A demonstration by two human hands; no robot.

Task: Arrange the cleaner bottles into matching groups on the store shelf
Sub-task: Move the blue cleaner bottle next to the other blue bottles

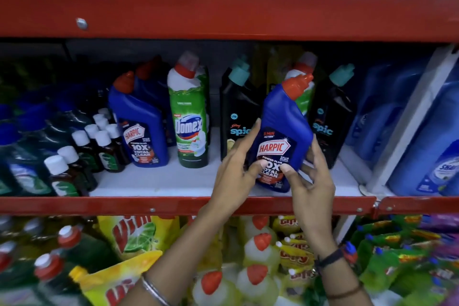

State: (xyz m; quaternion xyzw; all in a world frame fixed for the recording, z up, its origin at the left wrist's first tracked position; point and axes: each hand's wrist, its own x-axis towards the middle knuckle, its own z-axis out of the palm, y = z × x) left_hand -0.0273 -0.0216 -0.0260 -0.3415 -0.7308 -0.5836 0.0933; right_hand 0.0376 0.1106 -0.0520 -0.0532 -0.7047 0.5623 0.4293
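Note:
A blue Harpic bottle (283,119) with a red cap is held tilted to the right over the white middle shelf (173,179). My left hand (238,169) grips its lower left side and my right hand (310,181) grips its lower right side. Another blue Harpic bottle (141,126) stands at the left, with more blue ones behind it. Beside that one stands a green Domex bottle (190,117). A second Domex bottle (301,74) is mostly hidden behind the held one. Two black Spic bottles (237,109) (331,117) flank the held bottle.
Small brown bottles with white caps (87,146) crowd the shelf's left part. Large blue bottles (427,146) fill the section to the right. Red shelf rails (173,205) run above and below. Yellow pouches (139,233) and red-capped bottles (258,246) sit on the lower shelf.

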